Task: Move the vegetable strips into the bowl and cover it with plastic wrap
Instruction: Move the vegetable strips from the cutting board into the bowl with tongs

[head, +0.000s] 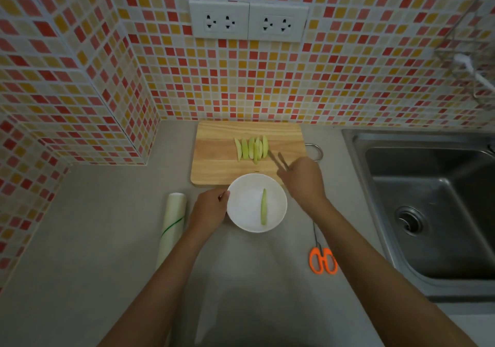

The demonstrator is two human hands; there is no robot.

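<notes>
Several pale green vegetable strips (251, 149) lie side by side on a wooden cutting board (214, 164). A white bowl (241, 207) stands just in front of the board with one green strip (263, 207) in it. My left hand (210, 208) grips the bowl's left rim. My right hand (302, 179) holds a pair of chopsticks (278, 160), their tips close to the right end of the strips on the board, with nothing between them. A roll of plastic wrap (172, 226) lies on the counter to the left of the bowl.
Orange-handled scissors (322, 259) lie on the grey counter to the right of the bowl. A steel sink (428, 207) fills the right side. Mosaic-tiled walls with two sockets (247, 21) close the back and left. A metal ring (317, 151) pokes out at the board's right edge.
</notes>
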